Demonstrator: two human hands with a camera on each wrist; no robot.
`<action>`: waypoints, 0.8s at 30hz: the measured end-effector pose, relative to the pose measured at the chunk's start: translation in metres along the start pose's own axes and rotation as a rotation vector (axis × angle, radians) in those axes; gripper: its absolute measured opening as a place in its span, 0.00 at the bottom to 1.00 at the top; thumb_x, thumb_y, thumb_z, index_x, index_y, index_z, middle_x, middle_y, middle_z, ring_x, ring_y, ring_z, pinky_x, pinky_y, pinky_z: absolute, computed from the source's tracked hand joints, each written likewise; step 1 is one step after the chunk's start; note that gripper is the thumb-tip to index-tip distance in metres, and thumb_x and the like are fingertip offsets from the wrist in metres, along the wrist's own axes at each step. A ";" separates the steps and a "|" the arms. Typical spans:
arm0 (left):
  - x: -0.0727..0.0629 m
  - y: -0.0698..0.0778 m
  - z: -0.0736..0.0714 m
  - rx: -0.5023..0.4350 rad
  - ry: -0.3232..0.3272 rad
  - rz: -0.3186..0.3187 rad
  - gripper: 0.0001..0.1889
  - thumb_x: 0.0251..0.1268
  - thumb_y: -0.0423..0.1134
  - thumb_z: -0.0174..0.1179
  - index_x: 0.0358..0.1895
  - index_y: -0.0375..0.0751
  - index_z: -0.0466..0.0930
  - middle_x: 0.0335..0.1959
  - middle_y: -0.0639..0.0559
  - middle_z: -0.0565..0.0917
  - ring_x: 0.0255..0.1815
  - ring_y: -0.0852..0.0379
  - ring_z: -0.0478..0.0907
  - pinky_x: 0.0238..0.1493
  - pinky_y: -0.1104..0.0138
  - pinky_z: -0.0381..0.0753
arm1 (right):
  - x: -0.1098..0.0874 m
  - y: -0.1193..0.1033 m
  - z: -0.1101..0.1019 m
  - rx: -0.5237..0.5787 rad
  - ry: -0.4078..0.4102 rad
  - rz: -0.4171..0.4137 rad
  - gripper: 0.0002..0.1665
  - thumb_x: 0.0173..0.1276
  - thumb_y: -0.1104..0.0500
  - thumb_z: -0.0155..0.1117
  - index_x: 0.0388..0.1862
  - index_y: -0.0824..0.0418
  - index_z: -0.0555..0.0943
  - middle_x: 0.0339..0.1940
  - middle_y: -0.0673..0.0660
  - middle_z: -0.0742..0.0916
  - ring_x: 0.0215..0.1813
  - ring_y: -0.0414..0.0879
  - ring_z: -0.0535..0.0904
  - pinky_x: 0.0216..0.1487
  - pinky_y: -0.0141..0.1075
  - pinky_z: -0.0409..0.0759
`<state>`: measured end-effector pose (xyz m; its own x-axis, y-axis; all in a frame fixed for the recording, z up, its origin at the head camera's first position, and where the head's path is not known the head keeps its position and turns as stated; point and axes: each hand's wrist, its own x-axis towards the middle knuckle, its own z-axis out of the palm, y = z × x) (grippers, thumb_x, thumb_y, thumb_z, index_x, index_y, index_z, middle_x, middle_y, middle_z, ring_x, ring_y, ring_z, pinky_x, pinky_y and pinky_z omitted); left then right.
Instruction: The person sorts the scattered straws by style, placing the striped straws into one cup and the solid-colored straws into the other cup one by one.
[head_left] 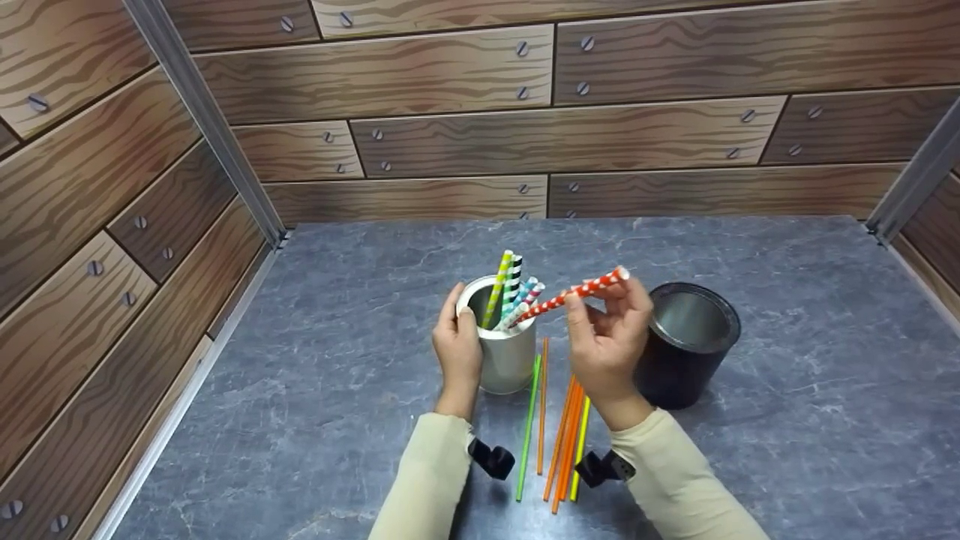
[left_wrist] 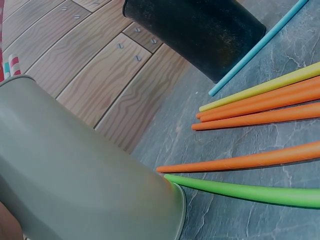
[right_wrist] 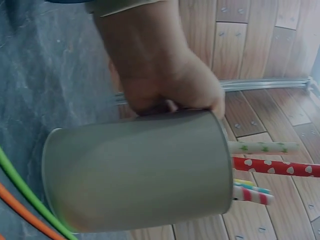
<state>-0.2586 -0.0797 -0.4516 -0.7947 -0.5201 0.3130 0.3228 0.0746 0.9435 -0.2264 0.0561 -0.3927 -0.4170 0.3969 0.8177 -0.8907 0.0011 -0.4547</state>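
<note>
My left hand grips a light grey can by its left side, with the thumb over the rim. Several patterned paper straws stand in the can, among them a yellow-green one, a black-and-white striped one and a pink-and-white striped one. With thumb and fingers, my right hand pinches a red paper straw dotted with white hearts. That straw slants, its lower end at the can's mouth. In the right wrist view, a white straw with green marks sticks out beside it.
A black can stands right of my right hand. Between the forearms lie plain straws: a green one, several orange ones and a yellow one. A blue straw lies by the black can. Wood-patterned walls enclose the table.
</note>
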 end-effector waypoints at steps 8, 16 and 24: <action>0.001 -0.002 0.000 -0.007 -0.008 0.001 0.21 0.60 0.27 0.45 0.57 0.32 0.74 0.56 0.39 0.77 0.59 0.48 0.73 0.59 0.59 0.72 | -0.013 0.010 0.002 -0.042 -0.095 0.021 0.29 0.55 0.79 0.58 0.53 0.81 0.56 0.42 0.45 0.78 0.42 0.37 0.78 0.35 0.26 0.81; 0.000 -0.002 0.000 0.002 -0.007 -0.006 0.20 0.61 0.28 0.45 0.57 0.31 0.74 0.56 0.40 0.77 0.59 0.49 0.73 0.59 0.59 0.72 | -0.027 0.017 0.003 -0.177 -0.231 0.144 0.31 0.52 0.80 0.61 0.55 0.76 0.63 0.34 0.64 0.82 0.42 0.37 0.79 0.37 0.26 0.81; 0.001 -0.004 0.000 -0.010 -0.003 0.009 0.20 0.60 0.27 0.45 0.56 0.29 0.74 0.55 0.39 0.78 0.57 0.48 0.74 0.58 0.58 0.73 | -0.032 0.021 0.000 -0.297 -0.374 0.233 0.24 0.58 0.71 0.63 0.54 0.70 0.69 0.35 0.64 0.84 0.37 0.50 0.82 0.34 0.33 0.83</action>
<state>-0.2606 -0.0799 -0.4546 -0.7933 -0.5171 0.3213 0.3346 0.0705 0.9397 -0.2315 0.0431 -0.4283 -0.6820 0.0629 0.7286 -0.6998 0.2334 -0.6752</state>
